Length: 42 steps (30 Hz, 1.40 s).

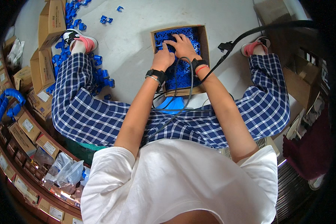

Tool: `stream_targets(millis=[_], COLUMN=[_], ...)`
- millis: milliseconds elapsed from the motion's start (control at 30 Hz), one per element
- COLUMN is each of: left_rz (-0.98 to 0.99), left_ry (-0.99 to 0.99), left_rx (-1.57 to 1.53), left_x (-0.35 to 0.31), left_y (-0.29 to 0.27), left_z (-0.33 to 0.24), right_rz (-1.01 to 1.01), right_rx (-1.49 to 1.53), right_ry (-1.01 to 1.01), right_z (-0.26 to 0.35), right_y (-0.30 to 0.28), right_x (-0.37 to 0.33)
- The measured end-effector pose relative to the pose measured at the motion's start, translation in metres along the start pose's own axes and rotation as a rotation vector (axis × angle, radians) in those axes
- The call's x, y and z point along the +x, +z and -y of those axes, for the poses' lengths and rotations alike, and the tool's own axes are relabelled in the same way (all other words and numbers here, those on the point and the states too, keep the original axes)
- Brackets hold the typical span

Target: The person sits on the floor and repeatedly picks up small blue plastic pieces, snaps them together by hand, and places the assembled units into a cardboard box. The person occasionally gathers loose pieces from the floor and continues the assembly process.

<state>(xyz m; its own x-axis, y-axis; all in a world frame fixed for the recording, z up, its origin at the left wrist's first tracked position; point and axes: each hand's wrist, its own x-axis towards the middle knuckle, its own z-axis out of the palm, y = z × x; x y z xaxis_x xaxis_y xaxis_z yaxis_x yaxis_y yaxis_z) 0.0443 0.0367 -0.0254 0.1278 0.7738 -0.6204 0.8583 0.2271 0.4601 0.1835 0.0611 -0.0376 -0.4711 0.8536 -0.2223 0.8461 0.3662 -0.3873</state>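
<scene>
An open cardboard box (203,37) stands on the floor between my feet, packed with rows of small blue plastic clips (183,76). Inside it, both of my hands rest on the clips. My left hand (163,59) is at the left side, index finger stretched forward and the other fingers curled under; whatever they may hold is hidden. Close beside it and slightly farther in, my right hand (184,46) lies with its fingers spread over the clips, and no held thing shows. Dark bands circle both wrists, and a black cable (192,76) loops over the box near the right wrist.
Loose blue plastic pieces (100,76) are heaped around my left foot, with a few (106,19) farther out. Open cardboard cartons (43,69) stand at the left, beside shelving with boxes and plastic bags (65,170). A thick black cable (257,29) arches across the right.
</scene>
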Motion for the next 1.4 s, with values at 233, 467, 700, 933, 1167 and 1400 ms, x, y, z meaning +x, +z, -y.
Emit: stream_targets(millis=[233,467,700,933,1167,1400], left_rz=[-0.028,0.016,0.260,0.283,0.280,0.158], left_ry=[0.025,-0.158,-0.258,-0.259,-0.209,-0.146], left_rx=[-0.035,-0.778,-1.535,-1.604,-1.599,-1.408], left_x=[-0.002,-0.006,0.003,0.005,0.000,0.001], left_y=[-0.003,-0.027,-0.045,-0.044,-0.047,-0.045], left_z=[-0.002,-0.011,-0.012,-0.009,-0.005,-0.003], right_rz=[-0.013,-0.269,0.045,0.107,0.048,-0.222], right_rx=[0.072,0.381,1.151,0.984,1.115,1.270], right_ry=[-0.018,0.046,0.176,0.055,0.133,0.286], right_z=[-0.003,-0.012,-0.002,0.005,0.008,-0.005], right_y=[0.003,-0.012,-0.038,-0.049,-0.053,-0.052], right_x=[0.010,0.009,0.010,0.010,0.010,0.012])
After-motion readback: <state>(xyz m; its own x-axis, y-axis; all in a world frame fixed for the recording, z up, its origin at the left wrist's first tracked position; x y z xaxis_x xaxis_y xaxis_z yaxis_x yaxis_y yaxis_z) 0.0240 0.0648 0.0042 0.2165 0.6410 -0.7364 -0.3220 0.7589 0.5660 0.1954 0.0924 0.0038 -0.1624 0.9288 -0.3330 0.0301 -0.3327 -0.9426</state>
